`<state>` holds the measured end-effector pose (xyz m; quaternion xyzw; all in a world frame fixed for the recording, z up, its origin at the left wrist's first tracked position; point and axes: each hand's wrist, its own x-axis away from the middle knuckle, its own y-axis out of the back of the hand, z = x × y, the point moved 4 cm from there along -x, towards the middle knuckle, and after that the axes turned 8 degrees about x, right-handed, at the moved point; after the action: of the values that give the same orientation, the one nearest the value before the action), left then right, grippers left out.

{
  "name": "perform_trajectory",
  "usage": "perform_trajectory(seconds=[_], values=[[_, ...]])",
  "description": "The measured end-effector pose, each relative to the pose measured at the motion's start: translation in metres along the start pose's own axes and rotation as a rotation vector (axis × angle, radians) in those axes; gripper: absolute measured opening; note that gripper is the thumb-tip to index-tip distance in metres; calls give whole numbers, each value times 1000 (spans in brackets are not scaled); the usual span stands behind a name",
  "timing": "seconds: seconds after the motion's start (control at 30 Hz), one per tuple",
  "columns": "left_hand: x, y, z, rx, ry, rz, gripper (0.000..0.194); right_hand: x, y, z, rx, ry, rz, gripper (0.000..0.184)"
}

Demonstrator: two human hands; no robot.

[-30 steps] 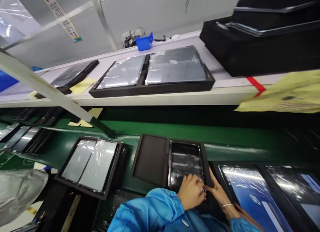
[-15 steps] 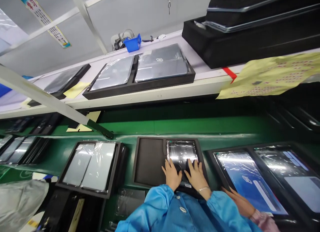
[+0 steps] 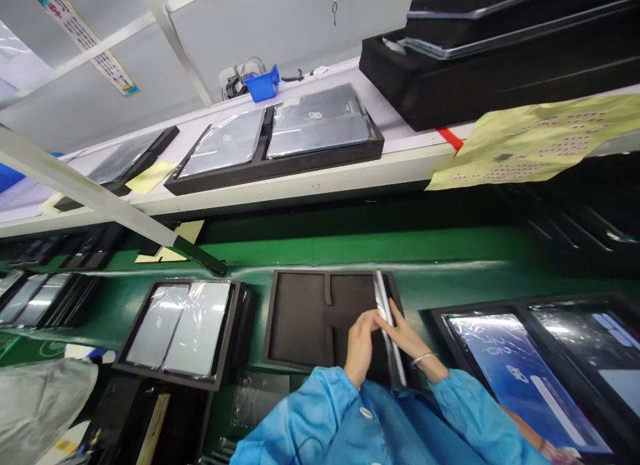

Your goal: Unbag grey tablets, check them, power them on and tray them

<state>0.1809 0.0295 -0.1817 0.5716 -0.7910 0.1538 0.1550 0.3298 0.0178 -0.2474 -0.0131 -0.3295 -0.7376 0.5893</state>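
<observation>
A thin tablet in clear film (image 3: 388,318) stands on edge over the right pocket of a black foam tray (image 3: 300,315) on the green belt. My left hand (image 3: 359,345) pinches its near left side. My right hand (image 3: 407,337) grips it from the right, fingers wrapped behind it. Both pockets of the tray show bare foam. Blue sleeves cover both my arms.
A tray with two film-wrapped tablets (image 3: 183,328) lies to the left, a tray with lit blue screens (image 3: 530,365) to the right. The white shelf (image 3: 320,175) above carries another two-tablet tray (image 3: 280,141), a blue bin (image 3: 264,85), stacked black trays (image 3: 500,51) and a yellow sheet (image 3: 535,145).
The tablet lay flat in the right pocket with both hands pressed on it; now it is tipped up on edge and lifted out, held between both hands.
</observation>
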Motion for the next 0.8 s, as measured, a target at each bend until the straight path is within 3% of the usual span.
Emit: perform_trajectory(seconds=[0.1,0.17,0.27,0.37,0.43,0.5,0.6,0.7,0.8], values=[[7,-38,-7,94,-19,221,60,7,39,-2,-168,-22,-11,41],[8,-49,-13,101,-60,297,61,18,63,-5,-264,-78,-33,43],[4,-34,-32,72,-195,186,43,47,86,-2,-413,-173,-55,53],[3,9,-66,53,-328,-113,34,79,98,14,-557,-225,-65,56],[7,32,-97,30,-419,-207,34,95,105,28,-632,-236,-97,56],[17,40,-131,25,-523,-113,41,105,112,40,-688,-234,-144,56],[39,33,-173,117,-582,87,47,115,120,56,-730,-231,-200,55],[60,19,-195,207,-527,131,51,128,124,76,-732,-210,-209,51],[73,5,-204,198,-439,165,76,147,125,102,-755,-160,-224,44]])
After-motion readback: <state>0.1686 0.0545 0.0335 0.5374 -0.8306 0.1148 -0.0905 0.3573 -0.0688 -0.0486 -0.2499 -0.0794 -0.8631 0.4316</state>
